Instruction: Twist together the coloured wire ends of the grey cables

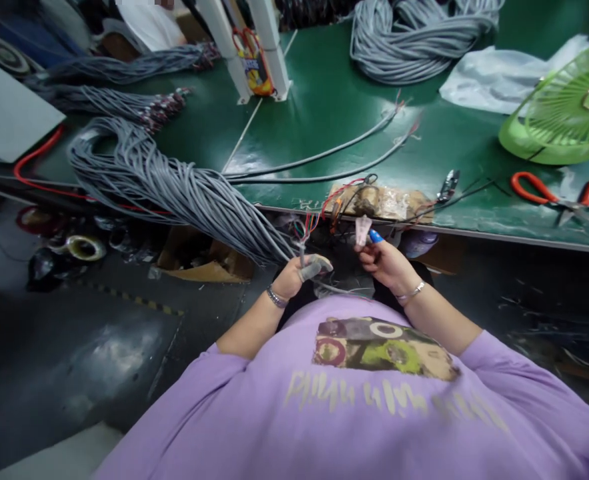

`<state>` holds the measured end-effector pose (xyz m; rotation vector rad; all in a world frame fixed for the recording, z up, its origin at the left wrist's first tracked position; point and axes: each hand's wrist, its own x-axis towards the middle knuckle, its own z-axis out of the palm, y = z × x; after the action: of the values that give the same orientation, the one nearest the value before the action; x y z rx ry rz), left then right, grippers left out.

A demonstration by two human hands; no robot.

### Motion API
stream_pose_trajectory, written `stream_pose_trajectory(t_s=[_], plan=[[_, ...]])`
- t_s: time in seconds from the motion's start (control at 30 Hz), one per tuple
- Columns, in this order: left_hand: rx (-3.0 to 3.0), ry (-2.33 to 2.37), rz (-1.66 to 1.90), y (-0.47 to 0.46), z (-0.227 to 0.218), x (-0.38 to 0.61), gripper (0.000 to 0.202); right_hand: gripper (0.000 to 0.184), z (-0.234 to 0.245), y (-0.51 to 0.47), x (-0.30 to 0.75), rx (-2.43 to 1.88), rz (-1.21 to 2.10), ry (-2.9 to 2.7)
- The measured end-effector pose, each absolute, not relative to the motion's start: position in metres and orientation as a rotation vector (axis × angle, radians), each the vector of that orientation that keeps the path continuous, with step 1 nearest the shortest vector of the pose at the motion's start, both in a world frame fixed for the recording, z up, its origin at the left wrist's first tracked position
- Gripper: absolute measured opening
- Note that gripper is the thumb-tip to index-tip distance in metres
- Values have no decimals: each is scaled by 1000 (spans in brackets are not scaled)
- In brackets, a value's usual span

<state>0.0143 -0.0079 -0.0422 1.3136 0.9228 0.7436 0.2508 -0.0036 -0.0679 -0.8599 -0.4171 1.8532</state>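
Left hand (pixel 294 273) fingers wrapped tight on a grey cable (pixel 301 255) at bench edge, 12 o'clock; coloured wires (pixel 313 223) fan from its end. Right hand (pixel 387 263) fingers pinch a blue-tipped tool (pixel 375 236), pale scrap above it unclear. Two finished-looking cables (pixel 324 157) lie on the bench (pixel 324 100); big bundle (pixel 174 187) at 10 likely remains. Wire tips too small to judge.

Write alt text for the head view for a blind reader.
A person in purple grips a grey cable in the left hand and pinches a small blue-tipped item in the right hand, at the edge of a green bench. A cable bundle, red scissors and a green fan lie on it.
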Motion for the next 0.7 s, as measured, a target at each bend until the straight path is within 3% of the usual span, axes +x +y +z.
stream_pose_trajectory(t_s=[0.23, 0.43, 0.6, 0.7], plan=[[1293, 954, 443, -2, -35, 24, 51, 38, -54, -31, 248, -990, 1734, -934], [1488, 868, 212, -1, -46, 30, 41, 41, -37, -41, 229, -830, 1791, -912], [1693, 930, 303, -4, -42, 36, 26, 40, -42, -41, 224, -829, 1778, -902], [1714, 975, 475, -19, -27, 42, 37, 39, -44, -39, 228, -849, 1748, -983]])
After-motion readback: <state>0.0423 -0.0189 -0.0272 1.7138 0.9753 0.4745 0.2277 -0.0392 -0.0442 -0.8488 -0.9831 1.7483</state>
